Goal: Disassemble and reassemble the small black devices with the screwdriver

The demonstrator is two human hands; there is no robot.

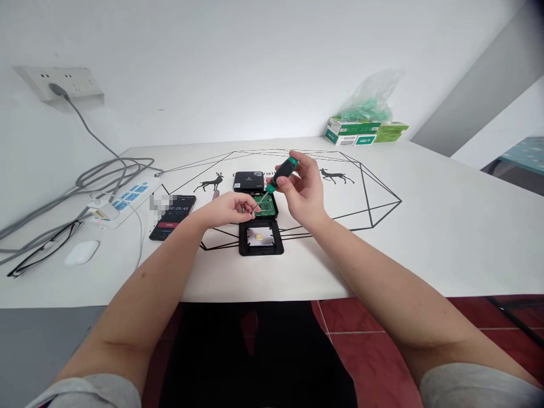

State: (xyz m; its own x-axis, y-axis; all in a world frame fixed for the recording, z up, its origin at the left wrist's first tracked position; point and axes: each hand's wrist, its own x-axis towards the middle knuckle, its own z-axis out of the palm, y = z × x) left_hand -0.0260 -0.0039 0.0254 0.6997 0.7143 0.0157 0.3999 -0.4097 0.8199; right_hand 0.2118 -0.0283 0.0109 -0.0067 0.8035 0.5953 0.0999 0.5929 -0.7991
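My right hand (309, 195) grips the green-and-black handle of a screwdriver (285, 171). The tool is tilted, its thin shaft pointing down and left to the fingertips of my left hand (229, 208). Those fingers are pinched together at the shaft's tip, over the left side of an opened black case; whatever is between them is hidden. Inside the case lies a green circuit board (268, 206). Nearer to me is a black cover (243, 247) with a silver metal plate (267, 237) and a small yellow pad. Behind the case sits a flat black box (249, 180) with pale labels.
To the left are a phone (181, 212) showing a timer, a power strip (127, 201) with coiled grey cables, glasses (42, 249) and a white earphone-like case (82, 253). A pinkish handle (216, 194) shows behind my left hand. Green-and-white boxes (355, 127) stand by the wall under a plastic bag.
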